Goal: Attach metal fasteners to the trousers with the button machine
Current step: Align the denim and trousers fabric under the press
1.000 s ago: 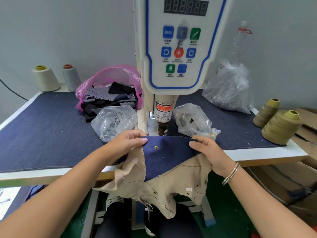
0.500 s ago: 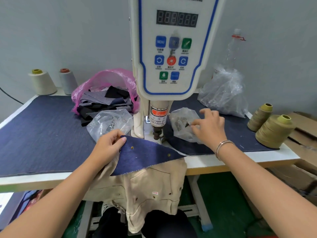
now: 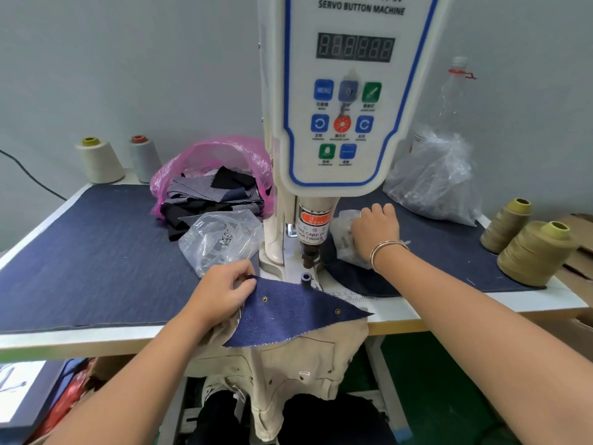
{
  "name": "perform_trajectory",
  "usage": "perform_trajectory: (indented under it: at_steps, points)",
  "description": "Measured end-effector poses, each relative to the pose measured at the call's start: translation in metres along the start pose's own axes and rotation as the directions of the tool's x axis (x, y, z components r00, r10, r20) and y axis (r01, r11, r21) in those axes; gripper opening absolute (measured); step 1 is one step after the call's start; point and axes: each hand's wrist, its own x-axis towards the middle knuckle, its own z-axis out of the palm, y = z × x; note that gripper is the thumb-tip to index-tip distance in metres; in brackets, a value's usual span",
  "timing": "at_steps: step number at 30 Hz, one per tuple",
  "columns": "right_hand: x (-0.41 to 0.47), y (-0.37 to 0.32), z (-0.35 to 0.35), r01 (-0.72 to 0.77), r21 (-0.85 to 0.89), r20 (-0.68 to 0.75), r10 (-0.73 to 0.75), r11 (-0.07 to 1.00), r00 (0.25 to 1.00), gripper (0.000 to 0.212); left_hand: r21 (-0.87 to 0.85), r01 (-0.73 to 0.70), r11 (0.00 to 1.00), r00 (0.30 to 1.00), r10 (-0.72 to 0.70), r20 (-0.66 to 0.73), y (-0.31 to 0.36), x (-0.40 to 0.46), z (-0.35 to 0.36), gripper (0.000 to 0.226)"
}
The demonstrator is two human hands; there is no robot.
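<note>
— At the left fingers (image 3: 244,285): curled, pinching the near corner of the navy denim piece (image 3: 295,313), thumb on top, cloth edge right at the fingertips.
— And the left hand (image 3: 221,293) itself?
— Resting at the table (image 3: 96,338) edge, just left of the button machine (image 3: 340,123) base. Denim spread rightward from the grip, carrying two metal fasteners (image 3: 265,299), one close beside the fingers, the other near the far point.
— Underneath?
— Beige trousers (image 3: 288,374), hanging off the table edge below the denim.
— Right fingers (image 3: 378,210)?
— Bent down onto a small clear plastic bag (image 3: 345,239) right of the machine's press head; gripping or only pressing, cannot tell. Right hand (image 3: 375,232) well apart from the trousers.
— Farther out?
— Another clear bag (image 3: 221,239) left of the machine, a pink bag of scraps (image 3: 211,181) behind, thread cones (image 3: 532,252) at the right edge.
</note>
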Motion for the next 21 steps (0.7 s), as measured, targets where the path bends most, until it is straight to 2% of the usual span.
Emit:
perform_trajectory:
  at_steps: [7, 14, 18, 21]
  points:
    - [0.001, 0.001, -0.005, 0.053, -0.094, 0.062, -0.047, 0.994, 0.997, 0.025, 0.019, 0.029, 0.999, 1.000, -0.029, 0.005, -0.001, 0.001, 0.000, 0.022]
    - [0.002, -0.005, -0.010, 0.111, -0.176, 0.074, -0.100, 0.978, 0.992, 0.024, 0.015, 0.037, 0.999, 0.999, -0.037, 0.006, 0.003, 0.000, 0.000, 0.016]
    - [-0.001, -0.001, -0.007, 0.100, -0.143, 0.027, -0.098, 0.985, 0.995, 0.021, 0.036, 0.042, 0.998, 0.999, -0.042, 0.003, 0.001, 0.001, 0.000, 0.023]
    - [-0.005, 0.005, -0.005, 0.067, -0.031, -0.024, -0.068, 0.997, 0.997, 0.021, 0.056, 0.047, 0.997, 0.999, -0.047, -0.003, 0.001, 0.002, 0.000, 0.028]
